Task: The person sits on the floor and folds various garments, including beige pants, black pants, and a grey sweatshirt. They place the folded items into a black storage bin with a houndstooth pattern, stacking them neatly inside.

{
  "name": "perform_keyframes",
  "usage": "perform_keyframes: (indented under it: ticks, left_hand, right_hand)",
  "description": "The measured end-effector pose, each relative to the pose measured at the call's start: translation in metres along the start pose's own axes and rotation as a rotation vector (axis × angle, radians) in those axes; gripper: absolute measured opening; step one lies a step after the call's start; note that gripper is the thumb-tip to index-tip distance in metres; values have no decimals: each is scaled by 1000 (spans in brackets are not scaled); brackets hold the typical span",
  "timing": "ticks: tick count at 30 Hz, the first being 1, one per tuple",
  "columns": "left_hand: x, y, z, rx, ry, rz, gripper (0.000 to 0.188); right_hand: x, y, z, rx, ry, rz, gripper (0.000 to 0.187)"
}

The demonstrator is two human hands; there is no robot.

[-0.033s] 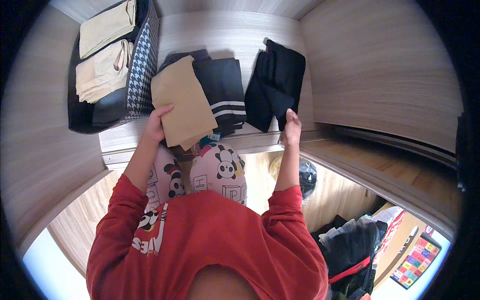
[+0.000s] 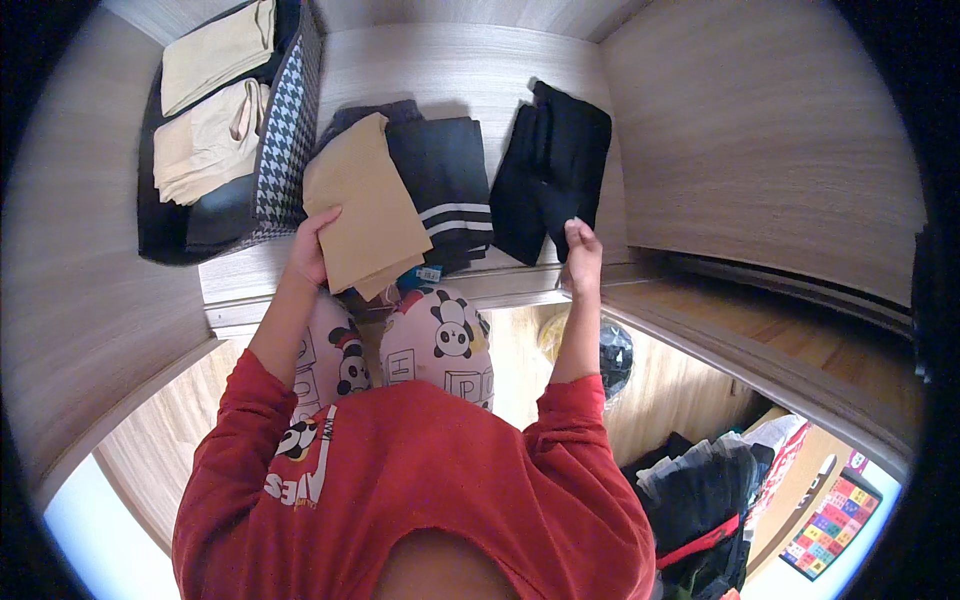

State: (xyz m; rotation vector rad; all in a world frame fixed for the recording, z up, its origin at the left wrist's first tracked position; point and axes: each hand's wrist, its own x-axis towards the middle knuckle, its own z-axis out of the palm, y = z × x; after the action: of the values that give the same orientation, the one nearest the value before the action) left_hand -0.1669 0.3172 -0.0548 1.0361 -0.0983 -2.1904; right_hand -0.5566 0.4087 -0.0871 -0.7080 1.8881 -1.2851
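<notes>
Left hand (image 2: 312, 250) is closed on the left side of the tan folded garment (image 2: 365, 205) — thumb on top, other fingers hidden under the cloth. Right hand (image 2: 583, 255) is bunched at the lower end of the black folded garment (image 2: 575, 140), fingertips pinching it.

Tan piece sits tilted over the left half of the shelf (image 2: 460, 70), its lower corner reaching the front edge, above the person's knees. It overlaps the dark striped garment (image 2: 440, 165) on its right; a dark grey cloth (image 2: 400, 110) pokes out behind its top. Teal-and-white tag (image 2: 428, 273) shows at the front edge, just beside the tan piece's lower right.

Black garment lies toward the shelf's right edge, just beside the striped one, lower end near the front edge.

Houndstooth basket (image 2: 287, 140) stands at the shelf's left edge — two beige garments (image 2: 218, 55) inside, lying on darker cloth.
</notes>
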Motion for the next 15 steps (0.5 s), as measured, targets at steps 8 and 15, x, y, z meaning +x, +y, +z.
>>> perform_keyframes:
  ticks: [8,15]
  left_hand:
    - [-47,6,42,-27,-66,123,42]
    - [-86,8,101,161,-121,8,48]
  right_hand:
    - [-89,-142,58,-197,-423,-600,31]
    - [-143,-195,120,-714,-853,-894,78]
